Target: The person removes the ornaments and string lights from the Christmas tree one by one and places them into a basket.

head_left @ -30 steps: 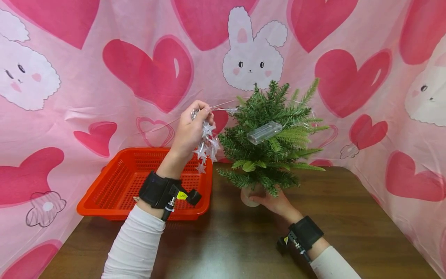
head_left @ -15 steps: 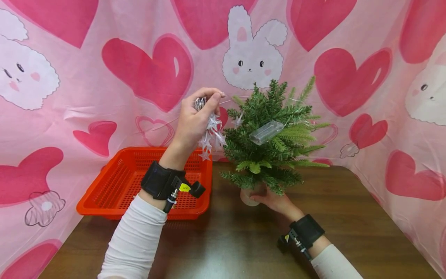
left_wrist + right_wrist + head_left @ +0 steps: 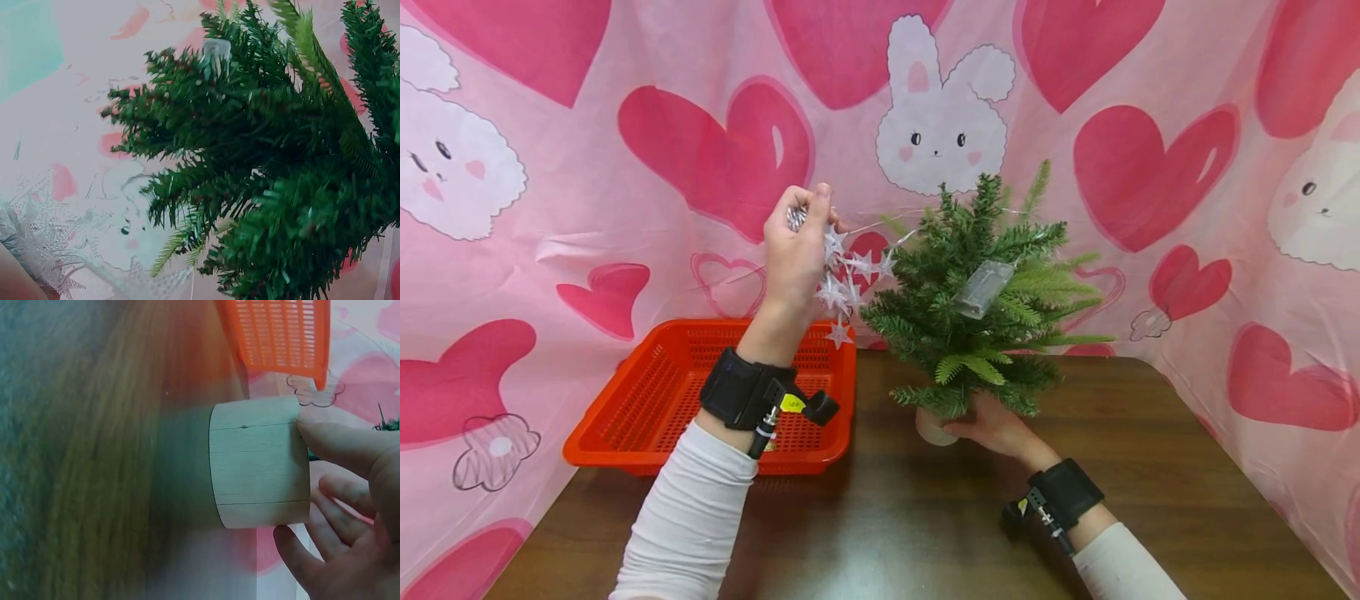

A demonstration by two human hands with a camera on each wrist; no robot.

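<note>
My left hand [image 3: 796,250] is raised left of a small artificial Christmas tree [image 3: 973,300], gripping a bundled string of star lights. Clear stars [image 3: 835,292] dangle below its fingers, and a thin wire runs from the bundle to the upper branches. A clear battery box [image 3: 983,289] lies against the front of the tree. Low down, my right hand [image 3: 996,429] holds the tree by its pale round base [image 3: 259,465], thumb on one side and fingers on the other. In the left wrist view, blurred stars [image 3: 37,244] show beside the branches.
An orange perforated basket [image 3: 647,392] stands on the brown wooden table [image 3: 880,533] to the left, behind my left forearm. A pink cloth [image 3: 842,142] with hearts and rabbits hangs close behind and at both sides.
My left hand reached right and up toward the tree, then drew back left, with the stars swinging more loosely. The tree has turned a little, and the battery box shifted right and tilted.
</note>
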